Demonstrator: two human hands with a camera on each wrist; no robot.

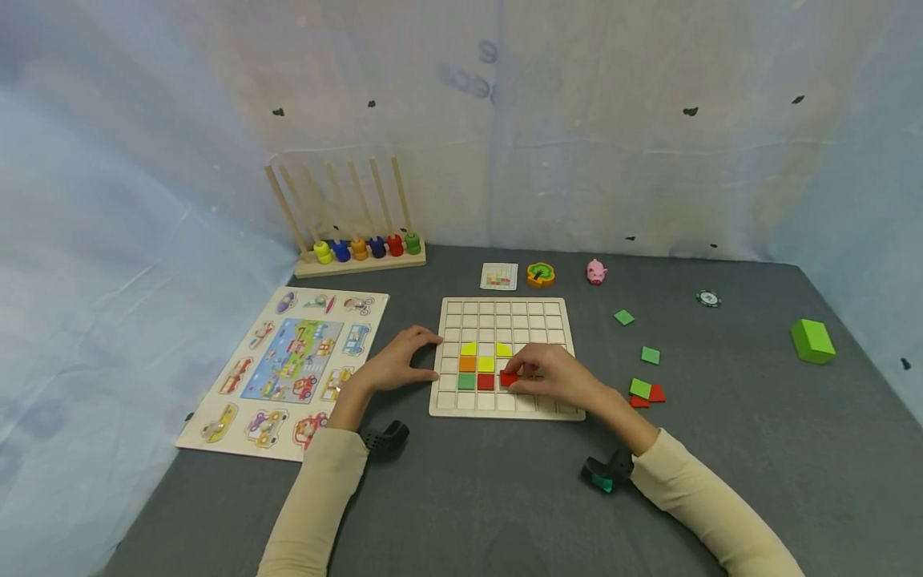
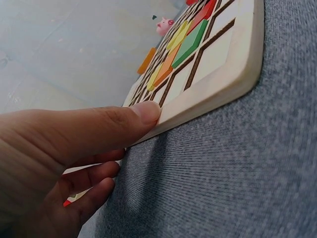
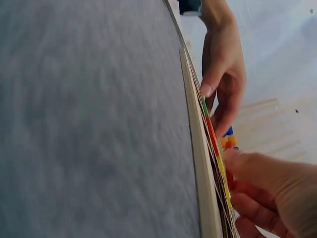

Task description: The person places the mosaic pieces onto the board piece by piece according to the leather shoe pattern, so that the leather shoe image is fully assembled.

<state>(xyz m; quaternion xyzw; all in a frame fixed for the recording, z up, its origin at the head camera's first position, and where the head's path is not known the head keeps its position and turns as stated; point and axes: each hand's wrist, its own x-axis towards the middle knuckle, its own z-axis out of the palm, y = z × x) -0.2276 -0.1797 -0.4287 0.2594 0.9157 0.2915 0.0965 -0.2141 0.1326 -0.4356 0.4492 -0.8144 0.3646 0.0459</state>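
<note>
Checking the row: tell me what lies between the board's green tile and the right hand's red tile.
Another red tile, lying on the board, as the head view shows.

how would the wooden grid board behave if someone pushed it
The wooden grid board is probably stiff, given its thick, solid-looking edge. It should slide rather than tip, since it lies flat and wide. The coloured tiles look thin and might shift with a jolt.

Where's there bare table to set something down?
There's bare table between the loose tiles and the green block, and in front of the grid board, between the sleeves. Crowded: between the grid board and puzzle board, where the left hand is.
</note>
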